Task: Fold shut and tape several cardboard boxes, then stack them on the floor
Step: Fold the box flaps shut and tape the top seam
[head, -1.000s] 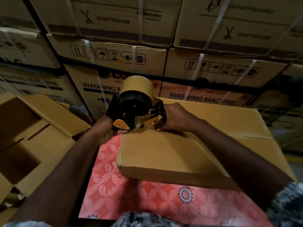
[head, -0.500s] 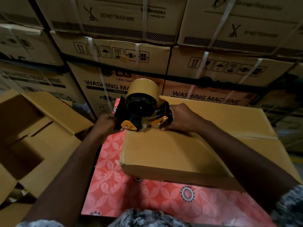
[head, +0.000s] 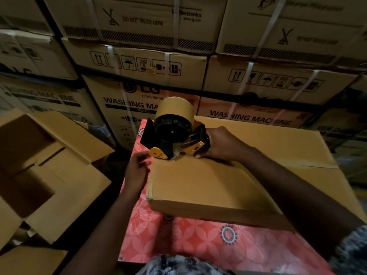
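Note:
A closed brown cardboard box [head: 208, 183] lies on a table with a red floral cloth [head: 190, 241]. A black and yellow tape dispenser [head: 174, 133] with a brown tape roll stands at the box's top left edge. My right hand [head: 218, 143] grips its handle from the right. My left hand [head: 137, 171] rests flat against the box's left side just below the dispenser, fingers fairly straight. A taped seam [head: 317, 165] shows on the box top at the right.
An open empty cardboard box [head: 45, 167] with its flaps spread stands at the left, beside the table. Strapped washing machine cartons [head: 151, 84] are stacked like a wall right behind the table. More cardboard [head: 27, 261] lies at the bottom left.
My left hand has slid from under the dispenser down onto the box's left side. The dispenser, still in my right hand, stays at the box's left edge.

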Available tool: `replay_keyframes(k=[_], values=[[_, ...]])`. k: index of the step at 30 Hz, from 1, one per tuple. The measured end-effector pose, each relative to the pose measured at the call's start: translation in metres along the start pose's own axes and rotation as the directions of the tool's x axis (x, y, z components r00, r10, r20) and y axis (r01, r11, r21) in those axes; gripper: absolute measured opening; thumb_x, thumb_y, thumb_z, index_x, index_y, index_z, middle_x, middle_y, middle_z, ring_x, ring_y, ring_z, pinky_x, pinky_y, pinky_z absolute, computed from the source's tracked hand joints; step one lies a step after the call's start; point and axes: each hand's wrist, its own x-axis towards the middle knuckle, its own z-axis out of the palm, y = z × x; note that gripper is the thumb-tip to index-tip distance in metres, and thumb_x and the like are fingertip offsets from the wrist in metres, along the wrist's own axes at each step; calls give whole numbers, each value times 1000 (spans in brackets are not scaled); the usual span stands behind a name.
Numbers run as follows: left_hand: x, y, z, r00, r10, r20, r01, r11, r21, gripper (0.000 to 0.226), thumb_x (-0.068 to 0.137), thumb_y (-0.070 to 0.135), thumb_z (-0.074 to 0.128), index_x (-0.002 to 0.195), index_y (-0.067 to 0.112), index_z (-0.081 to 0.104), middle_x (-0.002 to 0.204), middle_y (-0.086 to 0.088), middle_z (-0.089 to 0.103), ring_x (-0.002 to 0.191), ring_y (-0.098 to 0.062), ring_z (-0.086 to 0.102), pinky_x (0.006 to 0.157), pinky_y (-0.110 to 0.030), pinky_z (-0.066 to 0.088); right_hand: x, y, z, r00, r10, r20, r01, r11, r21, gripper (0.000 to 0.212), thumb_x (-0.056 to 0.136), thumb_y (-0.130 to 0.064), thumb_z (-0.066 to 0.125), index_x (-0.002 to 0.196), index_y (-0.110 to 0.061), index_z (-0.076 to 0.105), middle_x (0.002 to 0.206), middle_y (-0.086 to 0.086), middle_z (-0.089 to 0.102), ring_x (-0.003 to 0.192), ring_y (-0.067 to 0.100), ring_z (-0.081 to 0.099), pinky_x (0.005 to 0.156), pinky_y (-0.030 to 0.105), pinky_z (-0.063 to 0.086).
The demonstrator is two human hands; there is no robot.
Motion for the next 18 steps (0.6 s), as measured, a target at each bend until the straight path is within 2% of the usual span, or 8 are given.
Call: replay_keyframes(k=[1, 3, 6, 8, 11, 13, 15, 18], values=[[0, 1, -5, 998, 52, 29, -50, 996, -74, 30, 99, 3, 54, 125, 16, 60, 118, -5, 68, 111, -25, 65, 84, -34, 54, 0, 1, 1, 1000, 6, -7, -6, 1000, 18, 51, 71, -49, 88, 110, -23, 68, 99, -10, 73, 91, 6, 66, 81, 33, 57], [-6, 5, -14, 978, 101, 181, -67, 980, -187, 41, 96, 11, 53, 137, 18, 58, 132, -4, 65, 123, -21, 61, 98, -40, 50, -1, 1, 3, 1000, 15, -22, -13, 998, 56, 43, 76, -56, 82, 102, -24, 69, 89, -11, 72, 82, 4, 66, 74, 37, 58], [-23, 9, -18, 928, 139, 347, -97, 986, -136, 54, 94, 12, 51, 144, 30, 53, 146, 7, 56, 136, -14, 51, 112, -43, 39, -1, 0, 3, 999, 24, -46, -22, 999, 36, 33, 82, -57, 76, 93, -26, 68, 80, -11, 69, 73, 5, 64, 69, 41, 57], [-29, 5, -12, 919, 147, 367, -143, 989, -38, 53, 98, 17, 54, 147, 40, 48, 153, 15, 47, 143, -11, 42, 118, -43, 33, -1, -2, 1, 999, 23, -43, -21, 999, 29, 30, 83, -53, 75, 90, -26, 67, 77, -10, 68, 71, 7, 63, 68, 42, 56], [-36, 3, -10, 928, 114, 354, -105, 994, -44, 62, 88, 37, 63, 148, 38, 47, 153, 8, 48, 143, -19, 43, 118, -46, 34, -2, -5, -1, 999, 13, -30, -13, 1000, 13, 29, 84, -51, 75, 90, -24, 67, 75, -8, 67, 68, 10, 63, 66, 43, 57], [-34, 3, -11, 933, 118, 341, -107, 993, -50, 59, 87, 32, 63, 145, 27, 53, 147, -2, 56, 136, -26, 51, 111, -43, 41, -4, -6, -4, 999, 1, -44, -3, 1000, -29, 29, 86, -49, 74, 91, -21, 67, 74, -5, 66, 66, 12, 63, 64, 42, 57], [-32, 3, -10, 940, 128, 316, -119, 992, -48, 57, 93, 20, 62, 149, 22, 49, 150, -3, 52, 138, -25, 49, 107, -37, 42, -10, -2, -10, 998, 6, -55, -11, 996, -87, 27, 87, -48, 74, 91, -23, 65, 74, -7, 64, 66, 12, 61, 62, 40, 57], [-33, 5, -8, 945, 141, 295, -130, 990, -58, 63, 92, 16, 61, 151, 31, 44, 153, 5, 48, 137, -18, 49, 103, -32, 45, -30, 22, -27, 998, 52, -26, -55, 988, -142, 25, 88, -49, 72, 92, -26, 63, 76, -9, 62, 68, 9, 60, 60, 33, 53]])
